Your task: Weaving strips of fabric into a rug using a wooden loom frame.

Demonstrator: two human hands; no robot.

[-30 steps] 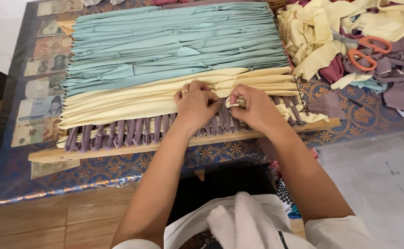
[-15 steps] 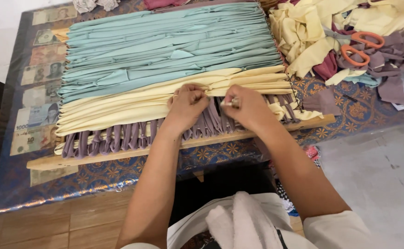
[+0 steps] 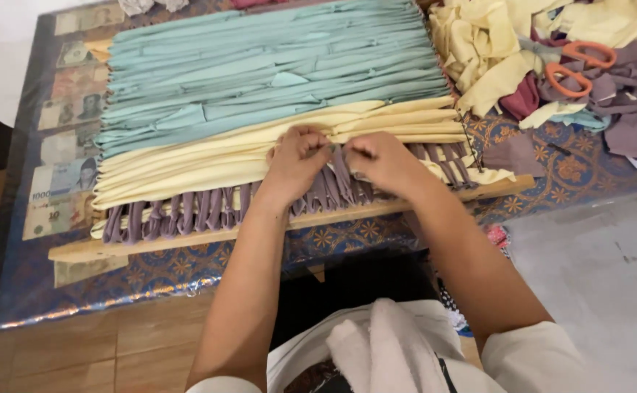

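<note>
Two hands worked side by side over one wooden loom frame (image 3: 187, 236) on the table (image 3: 587, 175). The left hand (image 3: 296, 164) and right hand (image 3: 384, 164) had their fingers (image 3: 323, 149) curled narrow, pinching a purple fabric strip (image 3: 341, 171) where the purple warp strips met the woven yellow band (image 3: 209, 164). Beyond lay the teal band (image 3: 260, 73). One pair of orange scissors (image 3: 576, 65) rested on the scrap pile (image 3: 493, 44).
</note>
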